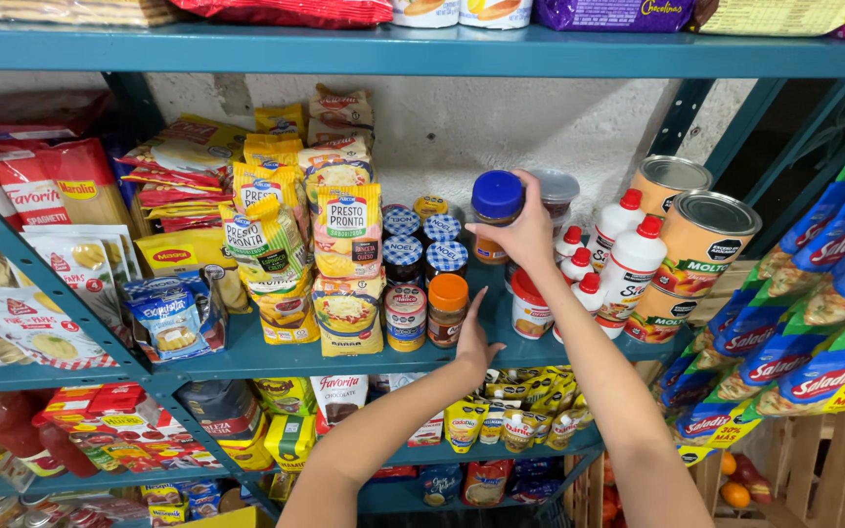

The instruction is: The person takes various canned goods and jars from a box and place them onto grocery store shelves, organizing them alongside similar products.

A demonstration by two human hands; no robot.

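1 small jar [496, 217] with a blue lid, likely glass, so rigid, smooth and breakable, sits in the right hand [525, 235], fingers wrapped round its body above the shelf [276, 357]. Left hand [474, 344] rests open, fingers spread, beside an orange-lidded jar [447, 311].

The jar with the blue lid [496, 210] stands upright, with amber content, and the right hand [525, 235] has its grip on its side. The jar with the orange lid [448, 308] stands upright on the teal shelf [276, 357], below that grip and just beside the left hand [474, 344].
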